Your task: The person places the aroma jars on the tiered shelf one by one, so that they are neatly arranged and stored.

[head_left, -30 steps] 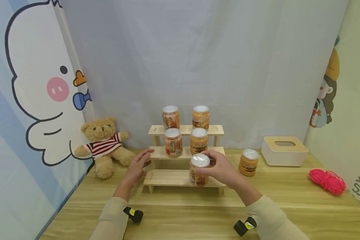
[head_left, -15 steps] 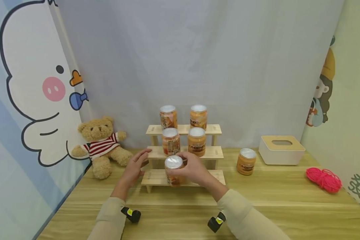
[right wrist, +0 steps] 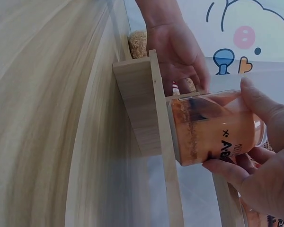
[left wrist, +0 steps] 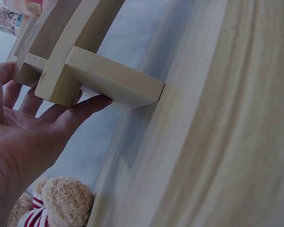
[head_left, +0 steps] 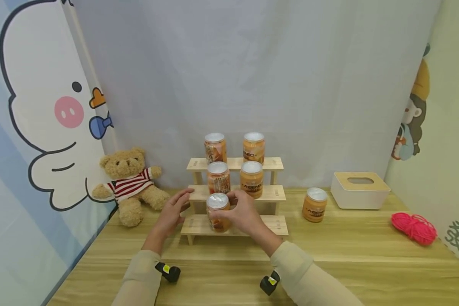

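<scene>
My right hand [head_left: 243,212] grips an orange can [head_left: 218,219] with a silver lid, thumb on one side and fingers on the other. The can stands upright at the left part of the lowest step of a wooden three-step display rack [head_left: 199,225]; in the right wrist view its base [right wrist: 176,137] is right at the board. My left hand [head_left: 172,214] is at the rack's left end. In the left wrist view its fingers [left wrist: 87,109] stretch along the ends of the boards and a leg. Two cans stand on the middle step and two on the top step.
Another orange can [head_left: 315,205] stands on the table right of the rack. Further right are a white tissue box [head_left: 355,197] with a wooden lid and pink yarn [head_left: 415,228]. A teddy bear [head_left: 131,182] in a striped shirt sits at the left. A grey curtain [head_left: 275,76] hangs behind.
My right hand has carried the can from the right side of the lowest step to its left side. My left hand has stayed by the rack's left end.
</scene>
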Action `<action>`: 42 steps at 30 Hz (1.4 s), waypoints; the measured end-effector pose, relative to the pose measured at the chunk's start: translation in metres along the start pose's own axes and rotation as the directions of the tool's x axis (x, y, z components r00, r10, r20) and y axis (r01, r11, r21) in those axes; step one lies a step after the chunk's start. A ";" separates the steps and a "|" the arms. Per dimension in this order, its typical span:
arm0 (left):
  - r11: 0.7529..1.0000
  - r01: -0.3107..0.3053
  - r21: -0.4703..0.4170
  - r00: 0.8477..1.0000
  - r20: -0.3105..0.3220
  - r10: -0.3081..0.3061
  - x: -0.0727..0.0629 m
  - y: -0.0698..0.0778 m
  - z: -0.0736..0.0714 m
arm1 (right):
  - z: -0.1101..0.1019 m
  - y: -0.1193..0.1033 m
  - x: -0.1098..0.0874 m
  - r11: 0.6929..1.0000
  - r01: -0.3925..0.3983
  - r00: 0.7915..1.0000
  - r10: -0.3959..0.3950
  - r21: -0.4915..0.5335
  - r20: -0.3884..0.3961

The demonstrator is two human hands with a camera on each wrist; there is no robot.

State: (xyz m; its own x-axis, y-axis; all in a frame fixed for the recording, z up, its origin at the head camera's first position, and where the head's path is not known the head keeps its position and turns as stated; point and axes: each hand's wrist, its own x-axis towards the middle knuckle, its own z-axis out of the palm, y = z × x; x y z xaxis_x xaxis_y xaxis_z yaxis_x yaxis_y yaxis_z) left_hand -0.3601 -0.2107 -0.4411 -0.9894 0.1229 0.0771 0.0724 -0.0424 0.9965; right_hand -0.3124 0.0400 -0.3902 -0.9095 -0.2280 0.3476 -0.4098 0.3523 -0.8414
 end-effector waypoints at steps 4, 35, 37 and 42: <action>1.000 0.002 -0.004 1.000 0.004 -0.002 0.001 0.001 0.002 | -0.001 0.001 0.000 1.000 0.004 1.000 -0.004 -0.007 -0.027; 1.000 -0.016 0.001 1.000 0.027 0.016 0.001 0.000 0.003 | -0.046 0.000 -0.032 0.993 0.020 0.999 -0.017 0.119 -0.027; 1.000 -0.017 0.003 1.000 0.027 0.017 0.000 0.001 0.002 | -0.053 -0.001 -0.036 0.988 0.025 1.000 -0.022 0.155 -0.021; 1.000 -0.013 -0.004 0.999 0.032 0.013 0.000 0.000 0.000 | -0.075 -0.003 -0.041 0.976 0.074 0.996 -0.064 0.206 -0.057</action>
State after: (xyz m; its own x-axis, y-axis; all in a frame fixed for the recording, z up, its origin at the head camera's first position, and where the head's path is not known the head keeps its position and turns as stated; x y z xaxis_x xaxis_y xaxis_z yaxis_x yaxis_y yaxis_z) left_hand -0.3597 -0.2112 -0.4413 -0.9838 0.1544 0.0908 0.0844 -0.0478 0.9953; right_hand -0.2793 0.1162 -0.3708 -0.8841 -0.1976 0.4234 -0.4530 0.1403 -0.8804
